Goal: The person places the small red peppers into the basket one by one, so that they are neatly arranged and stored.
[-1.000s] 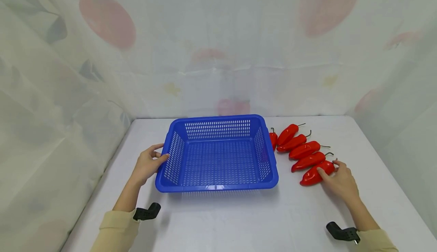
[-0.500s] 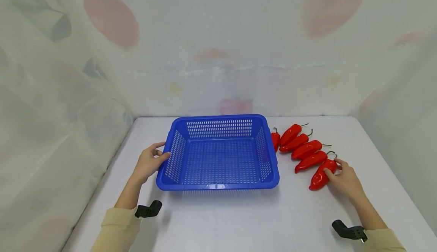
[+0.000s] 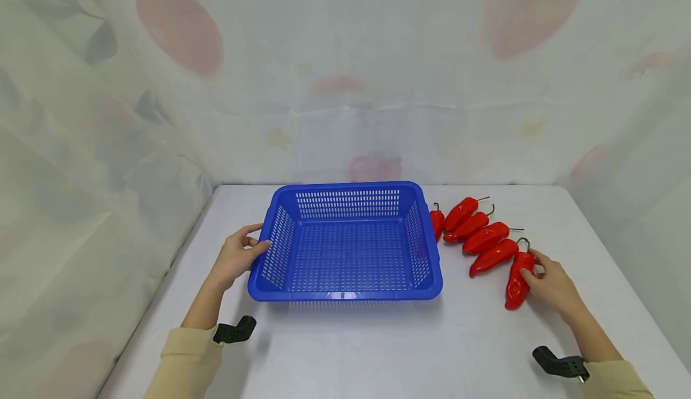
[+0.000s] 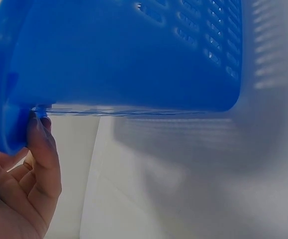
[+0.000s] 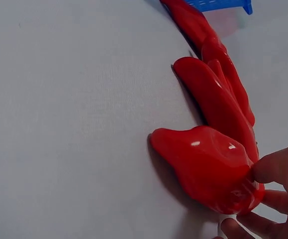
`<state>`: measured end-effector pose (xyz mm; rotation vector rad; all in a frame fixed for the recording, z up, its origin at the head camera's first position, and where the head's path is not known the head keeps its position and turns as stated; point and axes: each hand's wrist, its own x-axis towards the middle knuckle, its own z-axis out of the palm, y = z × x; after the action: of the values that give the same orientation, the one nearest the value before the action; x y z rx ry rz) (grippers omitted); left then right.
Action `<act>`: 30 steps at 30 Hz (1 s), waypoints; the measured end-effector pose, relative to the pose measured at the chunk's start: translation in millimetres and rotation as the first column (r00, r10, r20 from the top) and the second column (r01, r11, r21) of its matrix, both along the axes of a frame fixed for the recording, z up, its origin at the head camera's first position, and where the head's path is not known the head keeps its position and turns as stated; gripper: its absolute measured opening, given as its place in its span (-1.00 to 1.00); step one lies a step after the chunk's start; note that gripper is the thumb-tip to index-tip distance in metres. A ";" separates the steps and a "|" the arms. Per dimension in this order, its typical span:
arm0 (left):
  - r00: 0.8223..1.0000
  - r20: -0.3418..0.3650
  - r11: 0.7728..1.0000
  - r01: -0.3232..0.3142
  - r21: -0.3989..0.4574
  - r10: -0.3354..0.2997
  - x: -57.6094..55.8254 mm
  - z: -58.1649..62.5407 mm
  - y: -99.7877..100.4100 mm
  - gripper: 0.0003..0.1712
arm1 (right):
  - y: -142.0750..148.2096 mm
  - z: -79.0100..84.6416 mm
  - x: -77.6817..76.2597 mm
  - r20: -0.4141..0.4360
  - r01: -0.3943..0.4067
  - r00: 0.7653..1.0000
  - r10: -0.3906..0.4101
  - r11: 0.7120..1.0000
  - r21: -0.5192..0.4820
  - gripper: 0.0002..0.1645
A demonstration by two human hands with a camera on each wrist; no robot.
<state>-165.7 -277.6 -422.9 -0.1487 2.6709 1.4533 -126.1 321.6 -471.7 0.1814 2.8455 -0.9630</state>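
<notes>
Near the middle of the white table [image 3: 345,351], the blue basket [image 3: 342,296] has its left rim pinched by the left hand [image 3: 236,257]; the right hand [image 3: 553,281] grips the nearest red pepper [image 3: 519,285], right of and apart from the basket

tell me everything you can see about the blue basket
The blue basket is wide, shallow and roughly rectangular, apparently plastic, with rounded corners, slotted walls, a mesh-like floor and a smooth, solid rim. It holds nothing. Its opening faces up toward the head camera, above the white table; whether its base rests fully flat is unclear. The left hand grips its left rim. At its right side, it partly hides a red pepper; contact there cannot be told.
</notes>
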 end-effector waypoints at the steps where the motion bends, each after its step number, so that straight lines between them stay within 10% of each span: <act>1: 1.000 0.001 1.000 0.000 0.001 0.000 0.1 0.1 -0.1 -0.30 | 0.5 0.5 0.0 0.004 -0.005 1.000 0.005 1.000 -0.001 -0.25; 30: 0.998 0.064 0.996 0.023 0.086 -0.028 4.3 4.8 0.2 -0.26 | -8.1 -0.2 -1.0 0.087 0.181 0.979 -0.182 0.983 0.016 -0.01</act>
<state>-161.4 -277.4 -418.0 -0.1518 2.5460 1.5241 -127.1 313.5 -471.9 0.4800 2.7893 -0.9498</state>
